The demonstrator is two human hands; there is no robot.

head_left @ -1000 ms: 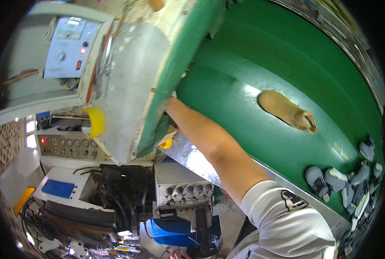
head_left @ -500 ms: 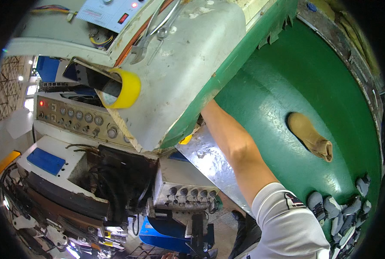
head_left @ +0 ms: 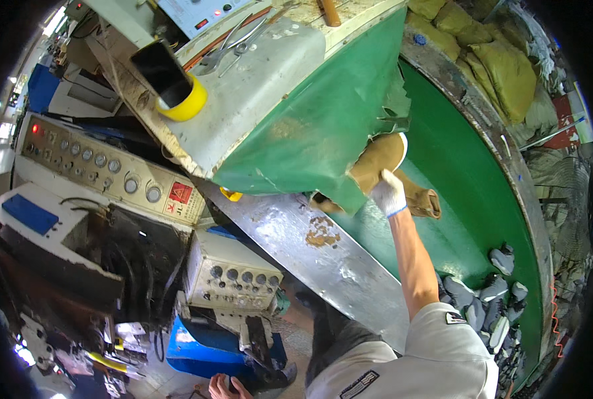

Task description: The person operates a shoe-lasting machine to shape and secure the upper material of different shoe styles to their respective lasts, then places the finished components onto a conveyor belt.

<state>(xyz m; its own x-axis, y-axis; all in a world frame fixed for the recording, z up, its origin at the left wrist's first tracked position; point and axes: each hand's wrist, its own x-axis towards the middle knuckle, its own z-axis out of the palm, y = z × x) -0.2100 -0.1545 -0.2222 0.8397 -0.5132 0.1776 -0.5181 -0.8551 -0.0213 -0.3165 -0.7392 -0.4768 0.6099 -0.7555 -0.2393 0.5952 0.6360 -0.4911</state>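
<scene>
In a white glove, my right hand [head_left: 389,194] grips a tan boot upper [head_left: 380,159] with a white edge, held beside the torn green sheet [head_left: 309,133]. Partly behind that hand, a second brown boot upper [head_left: 421,199] lies on the curved green surface [head_left: 472,166]. My left hand [head_left: 228,388] shows only at the lower edge, bare, its fingers a little apart and nothing visible in them. Deep in the opening under the green sheet, a brown piece [head_left: 326,203] is partly hidden.
Several grey shoes [head_left: 496,292] pile up at lower right. A bare metal plate [head_left: 363,286] slopes below the sheet. A phone [head_left: 163,73] stands in a yellow tape roll [head_left: 184,100] near scissors [head_left: 240,48]. Control panels [head_left: 100,163] and a knob box [head_left: 233,269] stand left.
My right hand, hidden behind the green sheet before, is now out to the right with a tan boot upper in it. The view has shifted, and more of my left hand shows.
</scene>
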